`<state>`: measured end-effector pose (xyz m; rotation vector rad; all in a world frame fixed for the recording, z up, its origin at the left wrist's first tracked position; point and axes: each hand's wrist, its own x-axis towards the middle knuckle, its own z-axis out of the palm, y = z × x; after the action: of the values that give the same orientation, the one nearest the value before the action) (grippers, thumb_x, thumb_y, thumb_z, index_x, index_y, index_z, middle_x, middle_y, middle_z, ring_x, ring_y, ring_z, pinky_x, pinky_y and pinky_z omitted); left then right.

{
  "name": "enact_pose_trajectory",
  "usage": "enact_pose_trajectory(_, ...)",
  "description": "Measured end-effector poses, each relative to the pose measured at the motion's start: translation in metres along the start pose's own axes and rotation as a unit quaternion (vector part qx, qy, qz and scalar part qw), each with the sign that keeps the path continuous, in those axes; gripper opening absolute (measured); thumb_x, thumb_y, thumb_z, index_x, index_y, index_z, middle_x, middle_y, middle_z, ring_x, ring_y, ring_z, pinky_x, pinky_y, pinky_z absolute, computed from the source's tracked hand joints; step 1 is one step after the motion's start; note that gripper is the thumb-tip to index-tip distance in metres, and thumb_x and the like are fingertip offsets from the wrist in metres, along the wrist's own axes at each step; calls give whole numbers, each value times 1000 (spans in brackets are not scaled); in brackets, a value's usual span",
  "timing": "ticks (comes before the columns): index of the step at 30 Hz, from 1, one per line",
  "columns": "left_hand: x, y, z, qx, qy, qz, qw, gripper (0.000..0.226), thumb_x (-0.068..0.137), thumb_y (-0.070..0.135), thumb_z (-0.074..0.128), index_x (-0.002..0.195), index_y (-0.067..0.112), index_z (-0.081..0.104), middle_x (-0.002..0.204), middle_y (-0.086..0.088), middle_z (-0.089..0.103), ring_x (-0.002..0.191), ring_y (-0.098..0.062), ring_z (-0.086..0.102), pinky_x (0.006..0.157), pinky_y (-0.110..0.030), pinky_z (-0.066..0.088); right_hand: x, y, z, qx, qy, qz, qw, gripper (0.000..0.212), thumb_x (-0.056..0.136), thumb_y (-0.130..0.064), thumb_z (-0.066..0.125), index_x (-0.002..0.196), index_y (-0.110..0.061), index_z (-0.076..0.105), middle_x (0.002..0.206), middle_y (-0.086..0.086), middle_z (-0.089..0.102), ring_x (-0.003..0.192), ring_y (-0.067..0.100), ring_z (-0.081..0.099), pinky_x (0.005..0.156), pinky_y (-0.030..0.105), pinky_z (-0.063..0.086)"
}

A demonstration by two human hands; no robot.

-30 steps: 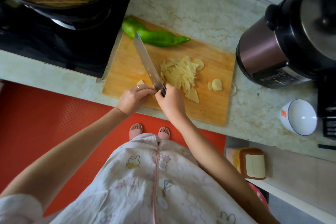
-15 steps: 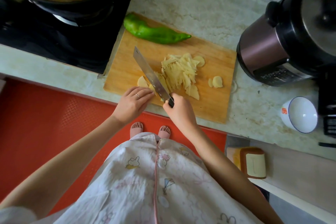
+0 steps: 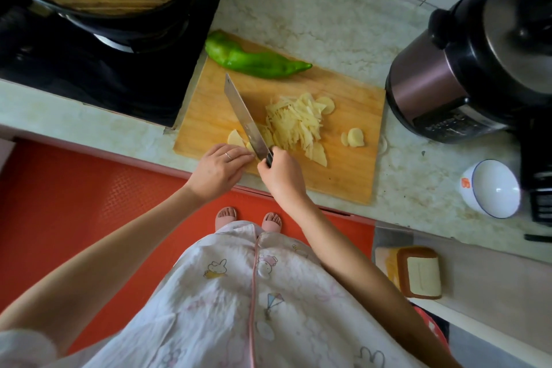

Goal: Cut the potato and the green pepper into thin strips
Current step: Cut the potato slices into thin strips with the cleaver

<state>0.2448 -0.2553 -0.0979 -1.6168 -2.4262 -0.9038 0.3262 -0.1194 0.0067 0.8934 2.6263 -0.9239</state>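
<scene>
Home kitchen: stove (image 3: 98, 69), rice cooker (image 3: 478, 69), marble counter (image 3: 313, 15).

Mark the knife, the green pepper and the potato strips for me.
knife (image 3: 243, 115), head view, middle of the blade.
green pepper (image 3: 254, 63), head view, middle of its body.
potato strips (image 3: 294, 122), head view, centre of the pile.

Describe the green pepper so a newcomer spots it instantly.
Find the wooden cutting board beside the black stove. The green pepper lies along its far edge, beyond the knife. It is the only green, whole thing there; the rest is pale cut potato.
</scene>
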Motion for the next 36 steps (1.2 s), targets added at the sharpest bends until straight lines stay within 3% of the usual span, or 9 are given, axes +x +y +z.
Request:
enact_pose_trajectory(5, -4, -3, -1, 6, -1, 14, 1000, 27, 92, 13, 53, 113, 8, 70, 116, -5, 68, 104, -24, 64, 88, -39, 48, -5, 0, -6, -21, 0, -1, 1000, 34, 91, -14, 51, 63, -18, 33, 58, -4, 39, 50, 7, 38, 42, 23, 22)
enact_pose_trajectory(7, -4, -3, 0, 8, 0, 16, 1000, 27, 91, 12, 56, 113, 8, 70, 116, -5, 68, 104, -24, 64, 88, -38, 47, -7, 0, -3, -29, -3, -1, 1000, 35, 91, -14, 51, 63, -20, 31, 59, -4, 39, 52, 13, 39, 43, 23, 21)
enact_pose_trajectory(14, -3, -3, 0, -5, -4, 17, 1000, 26, 88, 9, 57, 110, 7, 71, 113, -5, 69, 101, -25, 65, 89, -37, 46, 4, -14, 3, -36, -10, 10, 999, 11, 92, -16, 50, 83, -12, 46, 71, 0, 49, 68, 22, 46, 54, 27, 30)
enact_pose_trajectory(18, 1, -6, -6, -3, -6, 38, 999, 27, 89, 11, 54, 109, 7, 71, 113, -5, 70, 100, -23, 66, 91, -36, 45, 8, -15, -2, -25, -4, -6, 1000, 17, 92, -14, 51, 77, -10, 43, 60, -4, 39, 63, 22, 44, 44, 26, 24)
enact_pose_trajectory(27, -4, -11, -2, 9, -18, 42, 999, 28, 91, 13, 54, 113, 10, 71, 120, -2, 68, 108, -21, 65, 87, -34, 45, 2, -5, 2, -25, -3, -1, 1000, 18, 90, -13, 52, 74, -11, 43, 60, -3, 40, 59, 20, 45, 44, 25, 25)
enact_pose_trajectory(36, -3, -12, -3, 5, -15, 43, 999, 28, 88, 11, 58, 113, 10, 71, 120, -2, 67, 108, -20, 64, 87, -33, 44, -2, -4, 1, -26, 4, -5, 1000, 35, 89, -11, 51, 62, -20, 30, 56, -3, 38, 48, 8, 37, 42, 24, 23)
